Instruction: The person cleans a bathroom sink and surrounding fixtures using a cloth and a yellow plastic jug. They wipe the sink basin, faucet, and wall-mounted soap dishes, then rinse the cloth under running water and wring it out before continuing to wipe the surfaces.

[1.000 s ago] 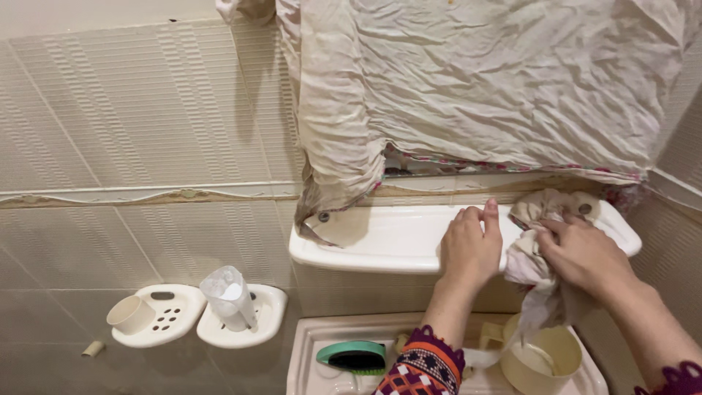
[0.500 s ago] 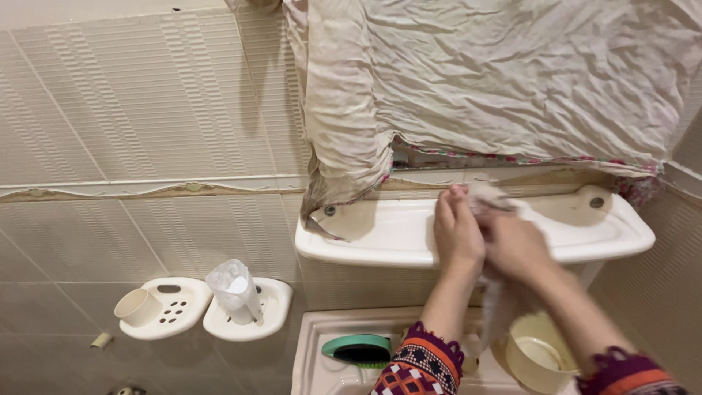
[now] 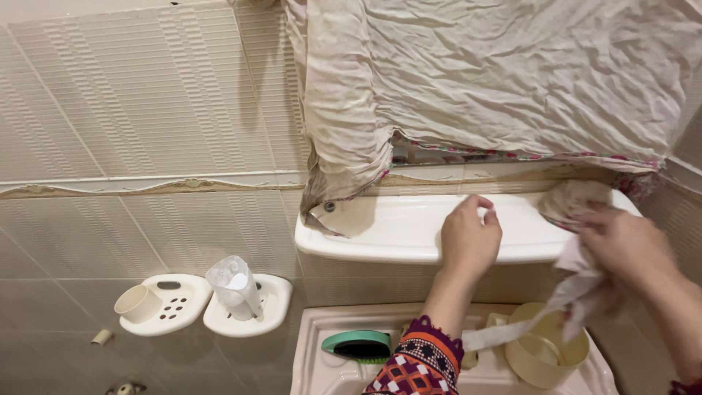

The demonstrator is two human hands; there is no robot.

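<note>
A view looking down at a white wall shelf fixed to beige bathroom tiles, with two bare hands working over it.

The right hand is at the right end of the shelf, blurred with motion. Its fingers are clenched around a pale, crumpled rag. The bunched part of the rag sits on the shelf's right end, just beyond the fingertips and partly under them; a long loose tail hangs from below the palm, down past the shelf's front edge.

The left hand rests at the front edge of the shelf, right of its middle. Its fingers are loosely curled and hold nothing; the thumb and forefinger come close together above the shelf surface. The wrist below it wears a sleeve with a bright patterned cuff.

Above the shelf, a large wrinkled cream cloth hangs against the wall, its lower left corner drooping onto the shelf's left end.

Below the shelf is a white sink. On it lie a green-backed scrubbing brush, under the shelf's middle, and a cream plastic mug, under its right end, where the rag's tail reaches its rim.

To the lower left of the shelf, two white soap dishes are mounted on the tiles: the farther one holds a small cream cup, the nearer one a clear plastic container.
</note>
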